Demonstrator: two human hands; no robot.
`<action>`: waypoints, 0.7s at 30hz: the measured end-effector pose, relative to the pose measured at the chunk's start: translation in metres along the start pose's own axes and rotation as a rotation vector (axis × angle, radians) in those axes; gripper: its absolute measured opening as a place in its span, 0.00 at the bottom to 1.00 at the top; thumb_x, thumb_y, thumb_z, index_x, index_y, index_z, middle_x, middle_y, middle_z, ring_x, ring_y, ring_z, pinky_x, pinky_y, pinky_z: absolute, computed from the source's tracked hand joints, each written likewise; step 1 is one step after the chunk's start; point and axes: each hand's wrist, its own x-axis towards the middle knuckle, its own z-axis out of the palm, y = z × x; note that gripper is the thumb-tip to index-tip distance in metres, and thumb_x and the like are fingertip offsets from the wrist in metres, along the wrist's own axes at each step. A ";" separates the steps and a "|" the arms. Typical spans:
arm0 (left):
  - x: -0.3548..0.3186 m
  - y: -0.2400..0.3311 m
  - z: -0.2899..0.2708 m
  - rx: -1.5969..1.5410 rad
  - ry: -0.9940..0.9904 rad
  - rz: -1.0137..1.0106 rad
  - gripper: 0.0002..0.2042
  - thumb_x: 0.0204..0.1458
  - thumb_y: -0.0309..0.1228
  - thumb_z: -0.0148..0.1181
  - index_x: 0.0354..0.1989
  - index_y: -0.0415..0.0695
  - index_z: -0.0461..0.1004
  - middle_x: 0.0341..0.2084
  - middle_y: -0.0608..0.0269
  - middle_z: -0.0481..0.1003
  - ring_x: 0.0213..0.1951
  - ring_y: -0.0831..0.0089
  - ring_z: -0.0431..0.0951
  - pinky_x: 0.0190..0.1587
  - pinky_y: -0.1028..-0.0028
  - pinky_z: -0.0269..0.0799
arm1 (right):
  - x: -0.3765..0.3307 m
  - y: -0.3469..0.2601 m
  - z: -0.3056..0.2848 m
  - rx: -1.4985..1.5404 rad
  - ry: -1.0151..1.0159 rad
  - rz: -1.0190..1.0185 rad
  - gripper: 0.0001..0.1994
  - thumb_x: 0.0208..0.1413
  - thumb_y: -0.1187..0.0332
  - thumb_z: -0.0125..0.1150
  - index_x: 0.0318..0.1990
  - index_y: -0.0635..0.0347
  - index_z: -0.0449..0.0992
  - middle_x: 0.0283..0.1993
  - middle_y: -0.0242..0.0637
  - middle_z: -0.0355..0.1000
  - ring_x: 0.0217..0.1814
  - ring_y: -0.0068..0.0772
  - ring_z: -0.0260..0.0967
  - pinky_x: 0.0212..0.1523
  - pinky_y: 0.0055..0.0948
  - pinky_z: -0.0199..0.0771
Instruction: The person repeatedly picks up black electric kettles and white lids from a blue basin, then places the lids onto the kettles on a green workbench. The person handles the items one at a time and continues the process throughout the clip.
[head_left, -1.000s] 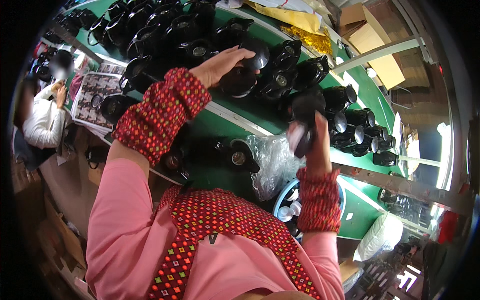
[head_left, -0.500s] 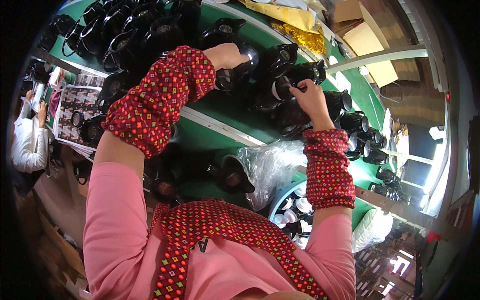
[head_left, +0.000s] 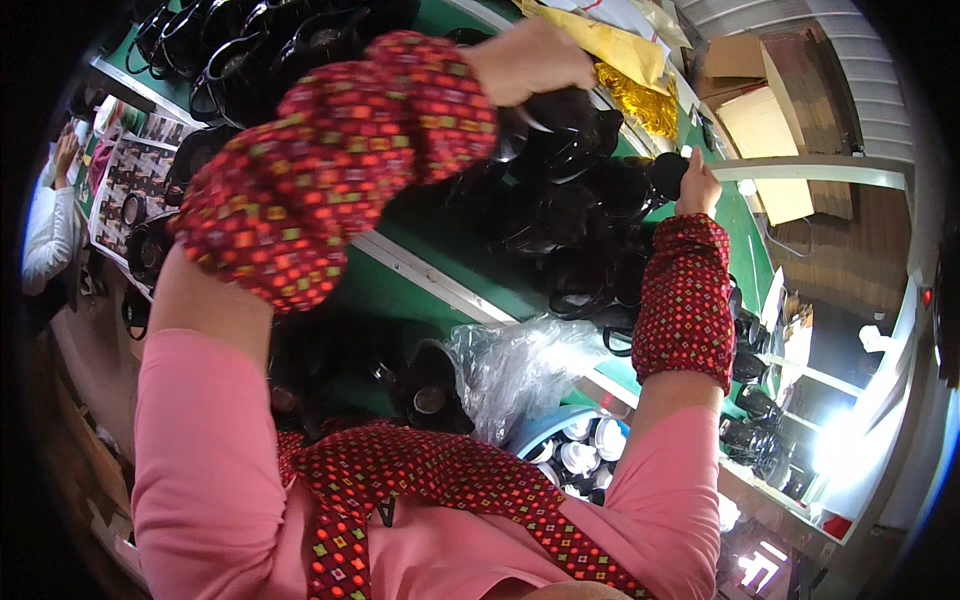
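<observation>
Glossy black jugs with handles and spouts crowd the green tabletop in front of me. My left hand (head_left: 535,62) is curled, palm down, over the top of a black jug (head_left: 570,135) at the far middle. Its fingertips are hidden, so what they grip does not show. Farther right, my right hand (head_left: 699,186) is closed on the edge of a round black lid (head_left: 668,176), thumb pointing up. That lid is beside the mouth of another black jug (head_left: 615,190). Dark shadow merges the jugs between my hands.
Near my front lie a crumpled clear plastic bag (head_left: 515,365) and a blue tub (head_left: 540,430) of white and black lids. A pale metal rail (head_left: 430,275) crosses the table. Yellow paper (head_left: 600,45) and gold tinsel (head_left: 640,100) lie far back. Another person's sleeve (head_left: 50,235) shows at left.
My left hand has moved farther away and right, onto another jug. My right hand has shifted right and slightly up. The view has turned a little.
</observation>
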 end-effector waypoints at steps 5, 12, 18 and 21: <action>0.035 -0.011 0.097 0.217 0.302 -0.028 0.10 0.57 0.34 0.65 0.39 0.40 0.85 0.29 0.51 0.83 0.32 0.55 0.83 0.40 0.64 0.79 | -0.004 0.019 0.010 -0.490 0.087 -0.249 0.23 0.62 0.44 0.61 0.49 0.54 0.86 0.43 0.54 0.82 0.50 0.54 0.81 0.53 0.47 0.77; 0.061 -0.103 0.136 0.779 0.305 0.215 0.11 0.54 0.36 0.57 0.32 0.45 0.84 0.35 0.53 0.82 0.43 0.53 0.80 0.46 0.53 0.73 | -0.058 -0.057 -0.055 -0.520 -0.375 -0.175 0.32 0.57 0.35 0.59 0.48 0.58 0.85 0.49 0.51 0.82 0.56 0.56 0.78 0.59 0.44 0.75; 0.015 -0.030 0.121 0.843 0.460 0.079 0.20 0.63 0.45 0.53 0.49 0.40 0.80 0.56 0.44 0.74 0.59 0.48 0.73 0.62 0.44 0.63 | -0.175 -0.084 -0.096 -0.827 -0.570 -0.287 0.45 0.53 0.27 0.60 0.63 0.58 0.75 0.52 0.53 0.81 0.59 0.55 0.77 0.58 0.49 0.75; -0.039 0.041 0.124 0.865 0.353 0.298 0.08 0.46 0.33 0.62 0.29 0.42 0.83 0.31 0.52 0.82 0.38 0.58 0.83 0.40 0.59 0.77 | -0.199 -0.073 -0.097 -0.997 -0.672 -0.231 0.47 0.51 0.25 0.61 0.65 0.57 0.73 0.50 0.54 0.81 0.57 0.56 0.79 0.55 0.47 0.79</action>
